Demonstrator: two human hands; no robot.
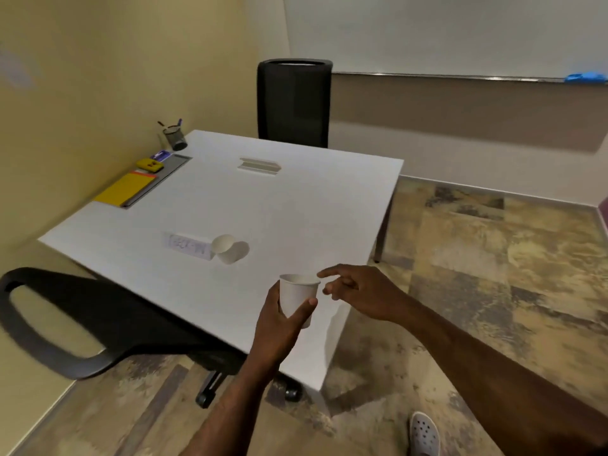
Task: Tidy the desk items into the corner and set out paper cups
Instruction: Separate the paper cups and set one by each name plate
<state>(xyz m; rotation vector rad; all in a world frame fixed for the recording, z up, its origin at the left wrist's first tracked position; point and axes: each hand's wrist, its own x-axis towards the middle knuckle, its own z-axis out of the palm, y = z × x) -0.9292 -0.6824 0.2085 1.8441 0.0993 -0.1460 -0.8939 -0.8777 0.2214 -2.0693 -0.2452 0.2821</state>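
My left hand [279, 327] grips a white paper cup [298, 296], upright, over the near right edge of the white table [296, 209]. My right hand [358, 289] hovers just right of the cup's rim, fingers spread, holding nothing. A second paper cup [230, 248] lies on its side mid-table, next to a white power strip [189, 246]. In the far left corner against the wall sit a yellow notebook [126, 189], a grey laptop [164, 177], a yellow stapler [150, 164], a small blue-and-white item [160, 155] and a mesh pen holder [176, 138].
A black office chair [293, 102] stands behind the table's far edge. Another black chair [82, 320] sits at the near left, tucked against the table. A cable slot [259, 165] is cut into the tabletop. A whiteboard [444, 31] hangs on the back wall.
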